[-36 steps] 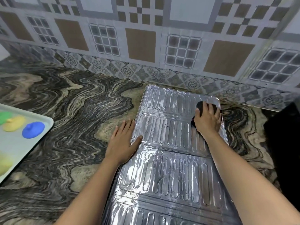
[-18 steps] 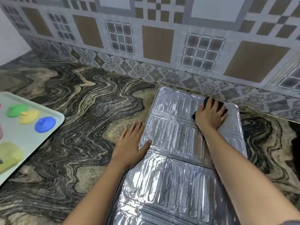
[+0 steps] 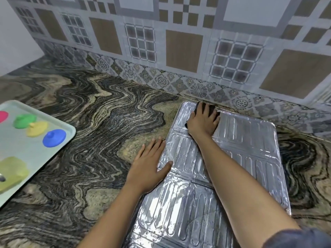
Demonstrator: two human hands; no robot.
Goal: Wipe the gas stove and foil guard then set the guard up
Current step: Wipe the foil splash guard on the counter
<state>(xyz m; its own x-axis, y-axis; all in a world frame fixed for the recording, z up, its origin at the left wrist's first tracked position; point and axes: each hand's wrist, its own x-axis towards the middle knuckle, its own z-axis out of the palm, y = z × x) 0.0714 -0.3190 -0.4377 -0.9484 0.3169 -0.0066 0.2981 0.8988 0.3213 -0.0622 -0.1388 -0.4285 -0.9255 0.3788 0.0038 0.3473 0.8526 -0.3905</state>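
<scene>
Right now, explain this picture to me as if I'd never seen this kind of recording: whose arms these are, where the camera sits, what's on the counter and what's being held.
No machine here: these are a person's two bare arms, filmed by one wide-angle camera worn on the head, looking forward and down. That is why the arms enter from the bottom edge.

A silver foil guard lies flat on the dark marbled counter, its far end near the tiled wall. The right hand presses a dark cloth onto the guard's far left corner, wiping it. The left hand lies flat and holds nothing, its palm on the counter and its thumb on the guard's left edge, seemingly steadying it.

At the left sits a pale tray with small coloured pieces: pink, green, yellow, blue.
</scene>
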